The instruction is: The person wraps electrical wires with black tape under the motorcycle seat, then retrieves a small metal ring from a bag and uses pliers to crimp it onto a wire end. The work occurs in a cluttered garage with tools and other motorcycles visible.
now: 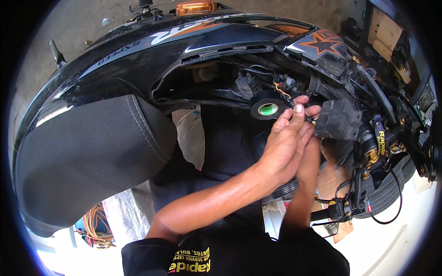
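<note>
My left hand (285, 147) is raised in front of a black motorcycle's open side (221, 69), thumb and fingers pinched on a thin bundle of coloured wires (282, 90) that comes out of the bodywork. A black roll of electrical tape (267, 108) with a green core hangs right at those fingertips; whether a finger holds it I cannot tell. My right hand (312, 138) is mostly hidden behind the left. Its fingertips close on the same wires beside a black boxy connector (340, 119).
The black seat (92, 156) fills the left. To the right are the rear shock with gold fittings (370, 156), cables and a tyre (391, 184). Orange coiled cable (94, 223) lies on the floor at lower left. Cardboard boxes (386, 32) stand at upper right.
</note>
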